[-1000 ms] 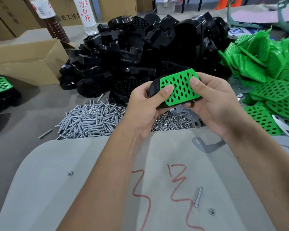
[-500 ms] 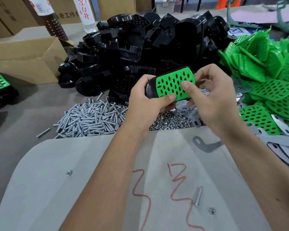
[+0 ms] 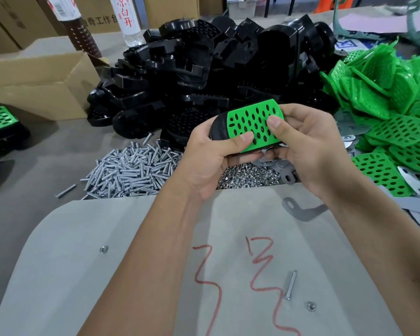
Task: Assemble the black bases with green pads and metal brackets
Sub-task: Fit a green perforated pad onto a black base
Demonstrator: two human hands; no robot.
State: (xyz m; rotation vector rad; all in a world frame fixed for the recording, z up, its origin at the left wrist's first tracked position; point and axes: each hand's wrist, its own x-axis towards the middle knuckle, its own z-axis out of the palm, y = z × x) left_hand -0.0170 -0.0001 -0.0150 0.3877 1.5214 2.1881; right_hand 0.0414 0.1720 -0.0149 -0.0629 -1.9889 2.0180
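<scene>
Black bases (image 3: 204,76) lie in the biggest heap, piled high at the back of the table (image 3: 34,151), straight ahead of you. Next in size is the heap of green pads (image 3: 393,112) on your right, all full of little oval holes. A brown cardboard box (image 3: 34,83) sits at the back left. A gray board (image 3: 83,263) with red scribbles lies right in front of you.

Your two hands are up above the table, between the black heap and the board. Together they hold one black base (image 3: 218,127) with a green pad (image 3: 255,124) lying flat on top of it. Your left hand (image 3: 211,161) is curled around the near, round end of the base, and its thumb presses on the pad's near edge. Your right hand (image 3: 308,146) is curled around the far right end, and its thumb presses down on the middle of the pad. The pad is bright green and covers most of the top. A bit of black shows past it at the left end.

A pile of silver screws (image 3: 131,170) lies under your left hand's side, and a smaller pile of nuts (image 3: 247,175) is just beside it. Flat metal brackets (image 3: 286,170) peek out under your right hand. One bracket (image 3: 301,209) lies alone on the board's far edge. One single screw (image 3: 291,284) and one tiny nut (image 3: 310,306) rest near each other on the board. Another nut (image 3: 103,249) sits far to the left.
</scene>
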